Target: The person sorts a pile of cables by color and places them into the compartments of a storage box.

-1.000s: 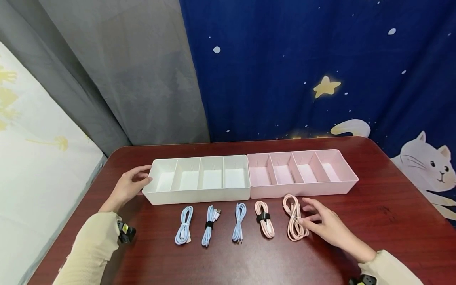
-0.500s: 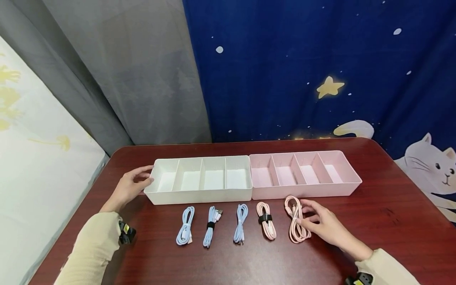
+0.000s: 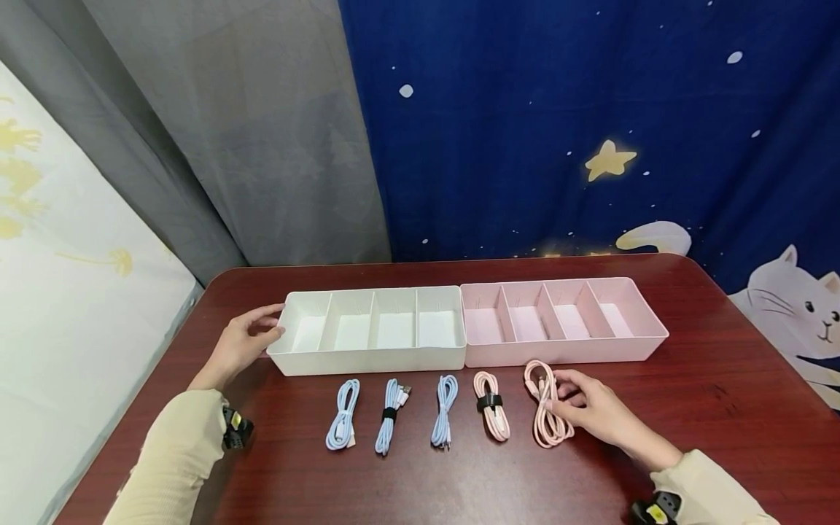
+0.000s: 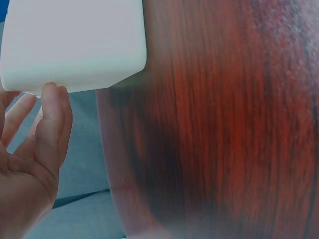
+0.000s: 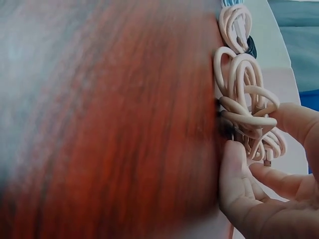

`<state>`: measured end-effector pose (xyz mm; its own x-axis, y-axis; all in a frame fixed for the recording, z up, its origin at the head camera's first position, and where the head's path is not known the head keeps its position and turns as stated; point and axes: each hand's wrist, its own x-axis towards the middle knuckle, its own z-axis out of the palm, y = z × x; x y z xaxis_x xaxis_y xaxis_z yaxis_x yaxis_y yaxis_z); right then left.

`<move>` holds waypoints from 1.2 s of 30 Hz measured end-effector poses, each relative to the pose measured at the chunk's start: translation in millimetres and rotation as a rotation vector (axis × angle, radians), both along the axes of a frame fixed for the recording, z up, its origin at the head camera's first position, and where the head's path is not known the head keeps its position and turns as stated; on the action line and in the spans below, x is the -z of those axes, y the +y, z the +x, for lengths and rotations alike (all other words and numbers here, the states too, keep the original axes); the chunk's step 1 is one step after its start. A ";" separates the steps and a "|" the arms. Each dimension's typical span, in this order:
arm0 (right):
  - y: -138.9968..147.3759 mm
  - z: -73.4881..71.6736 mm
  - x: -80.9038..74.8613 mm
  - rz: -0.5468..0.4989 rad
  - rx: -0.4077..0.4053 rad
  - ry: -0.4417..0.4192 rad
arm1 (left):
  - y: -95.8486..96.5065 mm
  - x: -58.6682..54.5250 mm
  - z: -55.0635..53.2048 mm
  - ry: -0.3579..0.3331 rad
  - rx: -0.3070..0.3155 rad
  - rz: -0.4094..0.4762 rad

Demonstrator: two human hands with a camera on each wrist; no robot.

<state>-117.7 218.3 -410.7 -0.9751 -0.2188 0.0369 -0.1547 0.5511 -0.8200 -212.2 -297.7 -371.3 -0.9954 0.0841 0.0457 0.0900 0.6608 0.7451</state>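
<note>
Head view has the right hand (image 3: pixel 600 412) down on the loose pink cable (image 3: pixel 550 426), and the big change from a second ago is the fingers: the index sat off to the side of the coil back then, now it's drawn in and the gap to the thumb is narrower. Thumb and fingers pinch the right side of the bundle, and the right wrist cam backs that up, one on each flank. Left hand (image 3: pixel 238 348) hasn't really budged, fingers fairly straight and touching the left end of the white tray (image 3: pixel 374 362). Whole scene slid a touch to the right, so the camera probably shifted a bit.

As for the pink bundle, it's lying on the table (image 3: pixel 367 488) right in front of the pink tray (image 3: pixel 564 354), long axis running away from the person, far end leaning left, near end right. Can't tell if the far loop touches the tray. The strapped pink cable (image 3: pixel 496 423) next to it leans the same way; three blue cables (image 3: pixel 383 437) sit farther left.
</note>
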 end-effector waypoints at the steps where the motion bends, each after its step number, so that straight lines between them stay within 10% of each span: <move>1: 0.1 -0.2 0.0 0.001 0.010 -0.009 | 0.4 0.1 0.0 -0.001 -0.002 0.000; 20: 1.1 -1.2 -0.3 -0.111 0.000 -0.110 | 0.6 1.6 0.2 -0.027 -0.020 0.025; 36: -1.6 2.4 2.4 -0.045 0.038 -0.011 | -0.7 1.3 -0.1 -0.018 -0.011 0.006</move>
<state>-115.3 216.7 -413.1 -0.9830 -0.1801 0.0354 -0.1256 0.5190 -0.8455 -212.3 -298.5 -372.6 -0.9969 0.0728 0.0285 0.0695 0.6575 0.7503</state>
